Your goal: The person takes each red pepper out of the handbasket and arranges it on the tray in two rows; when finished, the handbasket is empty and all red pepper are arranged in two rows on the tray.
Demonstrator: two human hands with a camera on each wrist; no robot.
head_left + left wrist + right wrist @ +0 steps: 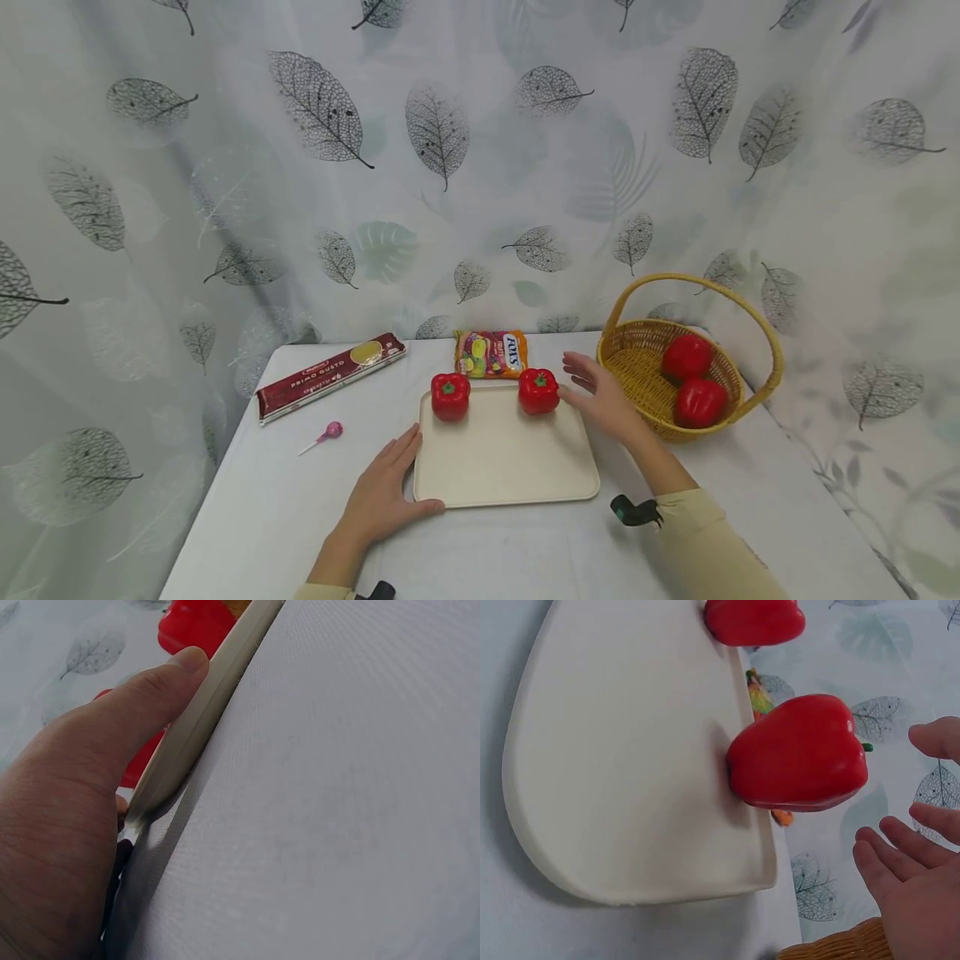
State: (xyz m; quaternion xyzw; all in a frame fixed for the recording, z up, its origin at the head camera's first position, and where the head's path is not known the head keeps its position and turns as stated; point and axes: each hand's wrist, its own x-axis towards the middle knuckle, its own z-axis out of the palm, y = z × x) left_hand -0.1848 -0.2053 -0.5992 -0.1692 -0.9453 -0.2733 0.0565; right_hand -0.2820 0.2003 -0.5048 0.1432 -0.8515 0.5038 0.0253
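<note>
Two red bell peppers stand on a cream tray (502, 467), one pepper (451, 397) at its back left and the other pepper (538, 392) at its back right. My left hand (382, 492) rests against the tray's near left corner, fingers along the left side and thumb at the front rim; the left wrist view shows the thumb (161, 682) on the rim. Beside the right-hand pepper, my right hand (606, 404) is held with fingers spread and nothing in it. A gap shows between that hand (922, 877) and the pepper (799, 754) in the right wrist view.
A yellow wicker basket (633, 375) with two more red peppers (700, 402) stands right of the tray. Behind the tray lies a colourful candy bag (491, 354). On the left are a long dark-red biscuit pack (330, 377) and a pink lollipop (333, 430). A leaf-patterned curtain (465, 208) hangs behind.
</note>
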